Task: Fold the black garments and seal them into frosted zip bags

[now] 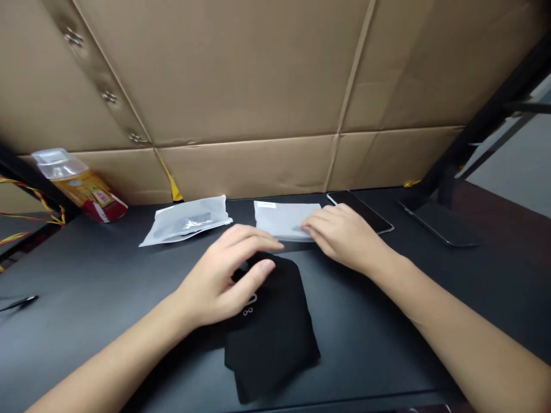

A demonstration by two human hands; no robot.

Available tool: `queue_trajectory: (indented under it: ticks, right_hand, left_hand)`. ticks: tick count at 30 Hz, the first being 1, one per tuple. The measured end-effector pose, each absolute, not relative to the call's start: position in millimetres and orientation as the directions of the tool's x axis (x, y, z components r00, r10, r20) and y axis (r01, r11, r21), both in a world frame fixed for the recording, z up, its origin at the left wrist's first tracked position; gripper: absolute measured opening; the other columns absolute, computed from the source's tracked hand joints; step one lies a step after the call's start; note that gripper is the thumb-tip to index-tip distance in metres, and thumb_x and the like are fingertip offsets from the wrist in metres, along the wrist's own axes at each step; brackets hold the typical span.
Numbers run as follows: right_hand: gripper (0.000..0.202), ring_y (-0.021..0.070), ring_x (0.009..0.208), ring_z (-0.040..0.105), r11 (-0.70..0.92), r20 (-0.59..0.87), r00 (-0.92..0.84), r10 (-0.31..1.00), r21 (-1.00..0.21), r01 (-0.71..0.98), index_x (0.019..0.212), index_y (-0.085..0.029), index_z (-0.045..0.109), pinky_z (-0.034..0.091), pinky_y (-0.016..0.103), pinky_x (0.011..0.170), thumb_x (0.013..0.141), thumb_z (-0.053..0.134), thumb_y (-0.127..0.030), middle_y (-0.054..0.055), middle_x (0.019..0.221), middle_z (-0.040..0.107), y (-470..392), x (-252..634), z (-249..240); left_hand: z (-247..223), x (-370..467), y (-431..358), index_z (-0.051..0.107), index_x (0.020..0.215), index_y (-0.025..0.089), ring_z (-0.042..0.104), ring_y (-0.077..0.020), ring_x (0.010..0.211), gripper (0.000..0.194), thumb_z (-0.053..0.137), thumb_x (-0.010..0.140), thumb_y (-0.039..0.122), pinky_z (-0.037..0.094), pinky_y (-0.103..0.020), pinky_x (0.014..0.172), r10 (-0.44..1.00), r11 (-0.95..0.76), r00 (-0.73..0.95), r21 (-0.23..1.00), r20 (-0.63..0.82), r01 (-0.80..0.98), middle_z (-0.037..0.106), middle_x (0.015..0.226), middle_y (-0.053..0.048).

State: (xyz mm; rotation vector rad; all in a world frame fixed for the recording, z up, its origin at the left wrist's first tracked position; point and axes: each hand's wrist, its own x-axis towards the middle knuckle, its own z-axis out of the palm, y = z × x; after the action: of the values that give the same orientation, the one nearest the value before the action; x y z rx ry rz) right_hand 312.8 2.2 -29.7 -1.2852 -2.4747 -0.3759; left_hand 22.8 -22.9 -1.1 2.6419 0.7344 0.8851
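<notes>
My left hand [235,272] rests at the top of a flat black cloth piece [273,338] with a small white print. Its thumb and fingers are apart, and part of the cloth is hidden under it. My right hand [340,235] is at the right end of a frosted white plastic bag [279,219], its fingers curled together on that edge. A small white label shows on the bag's upper left corner. Another frosted plastic bag [185,221], with something dark inside, lies to the left, apart from both hands.
Behind my right hand lies a dark-screened phone [364,211]; a second dark flat device [439,221] is farther right. A bottle [92,192] with a yellow and red label leans at the back left. A pen [21,303] lies left. Brown padded panelling [241,86] closes off the back.
</notes>
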Motion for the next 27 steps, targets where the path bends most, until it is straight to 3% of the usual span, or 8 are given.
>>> queue_trajectory:
  ticks: [2, 5, 9, 13, 17, 20, 23, 27]
  right_hand:
    - [0.025, 0.0265, 0.101, 0.071, 0.637, 0.358, -0.603, 0.713, 0.03, 0.77, 0.111, -0.018, 0.076, 0.045, 0.04, 0.09, 0.108, 0.057, -0.034, 0.011, 0.109, 0.079, -3, 303, -32]
    - [0.021, 0.0258, 0.102, 0.071, 0.701, 0.316, -0.661, 0.681, -0.021, 0.713, 0.115, -0.02, 0.077, 0.049, 0.04, 0.09, 0.105, 0.065, -0.033, 0.009, 0.111, 0.079, -5, 294, -39]
    - [0.022, 0.0235, 0.1, 0.074, 0.666, 0.339, -0.602, 0.723, -0.109, 0.738, 0.107, -0.022, 0.079, 0.052, 0.037, 0.09, 0.107, 0.058, -0.024, 0.006, 0.108, 0.081, -5, 294, -42]
    - [0.024, 0.0235, 0.101, 0.074, 0.572, 0.467, -0.432, 0.771, -0.211, 0.793, 0.111, -0.02, 0.077, 0.054, 0.036, 0.089, 0.104, 0.054, -0.015, 0.007, 0.113, 0.081, -4, 297, -38]
    - [0.028, 0.0247, 0.103, 0.073, 0.663, 0.648, -0.475, 0.596, -0.064, 0.746, 0.114, -0.018, 0.075, 0.051, 0.038, 0.088, 0.104, 0.051, -0.01, 0.008, 0.112, 0.081, -8, 289, -31]
    - [0.029, 0.0232, 0.099, 0.072, 0.725, 0.682, -0.547, 0.485, 0.036, 0.688, 0.109, -0.019, 0.077, 0.051, 0.038, 0.086, 0.108, 0.048, -0.014, 0.007, 0.104, 0.081, -14, 273, -28]
    - [0.028, 0.0214, 0.101, 0.071, 0.765, 0.681, -0.546, 0.488, -0.032, 0.644, 0.111, -0.016, 0.076, 0.054, 0.036, 0.091, 0.11, 0.048, -0.017, 0.009, 0.105, 0.08, -15, 261, -30]
    - [0.026, 0.0266, 0.127, 0.062, 0.766, 0.742, -0.501, 0.446, -0.027, 0.642, 0.127, -0.015, 0.071, 0.052, 0.043, 0.107, 0.106, 0.056, -0.017, 0.015, 0.134, 0.072, -15, 263, -35]
  left_hand:
    - [2, 19, -16, 0.069, 0.119, 0.023, 0.069, -0.0233, 0.11, 0.02, 0.056, 0.104, 0.025, 0.053, -0.04, 0.098, 0.538, -0.838, 0.65, 0.26, 0.537, 0.479, 0.075, 0.117, -0.007]
    - [0, 15, -6, 0.071, 0.113, 0.022, 0.068, -0.0235, 0.1, 0.018, 0.057, 0.104, 0.029, 0.051, -0.041, 0.092, 0.533, -0.834, 0.713, 0.139, 0.455, 0.535, 0.075, 0.109, -0.007]
    - [-7, 14, 3, 0.072, 0.106, 0.021, 0.068, -0.0216, 0.094, 0.021, 0.053, 0.106, 0.03, 0.052, -0.038, 0.089, 0.573, -0.818, 0.733, 0.205, 0.368, 0.537, 0.075, 0.103, -0.006]
    - [-6, 15, 0, 0.069, 0.124, 0.024, 0.065, -0.0248, 0.117, 0.024, 0.058, 0.104, 0.031, 0.05, -0.042, 0.103, 0.569, -0.817, 0.705, 0.199, 0.424, 0.541, 0.07, 0.126, -0.009]
    - [1, 19, -9, 0.062, 0.138, 0.027, 0.058, -0.0317, 0.132, 0.038, 0.064, 0.1, 0.032, 0.042, -0.052, 0.113, 0.508, -0.803, 0.664, 0.022, 0.548, 0.596, 0.06, 0.145, -0.012]
    - [3, 21, -11, 0.066, 0.13, 0.029, 0.067, -0.0282, 0.12, 0.029, 0.063, 0.101, 0.032, 0.048, -0.047, 0.102, 0.505, -0.794, 0.674, -0.015, 0.539, 0.608, 0.068, 0.136, -0.009]
    - [0, 17, -8, 0.072, 0.112, 0.027, 0.073, -0.0225, 0.1, 0.014, 0.061, 0.103, 0.026, 0.053, -0.04, 0.087, 0.451, -0.827, 0.721, -0.057, 0.525, 0.559, 0.076, 0.122, -0.004]
    - [-3, 7, -1, 0.072, 0.109, 0.023, 0.077, -0.0216, 0.093, 0.013, 0.062, 0.103, 0.019, 0.056, -0.037, 0.081, 0.399, -0.789, 0.721, -0.189, 0.566, 0.585, 0.081, 0.115, -0.002]
